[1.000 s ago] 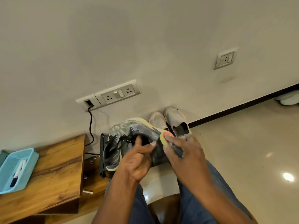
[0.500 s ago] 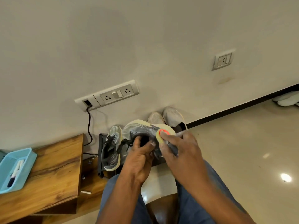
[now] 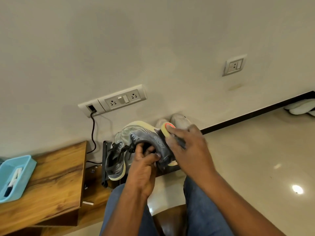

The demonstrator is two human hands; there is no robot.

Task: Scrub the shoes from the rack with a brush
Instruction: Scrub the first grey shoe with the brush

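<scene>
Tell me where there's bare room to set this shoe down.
Bare wooden tabletop lies between the blue basket and the table's right edge. Open floor spreads right of your knees. Crowded: against the wall ahead, the other grey shoe and pale shoes sit close together.

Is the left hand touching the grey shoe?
Touching. The head view shows the left hand with its fingers curled into the grey shoe's opening, gripping its collar.

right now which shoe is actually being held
The grey sneaker with the yellowish sole: left hand grips its collar. Its twin and the pale pair sit untouched.
</scene>
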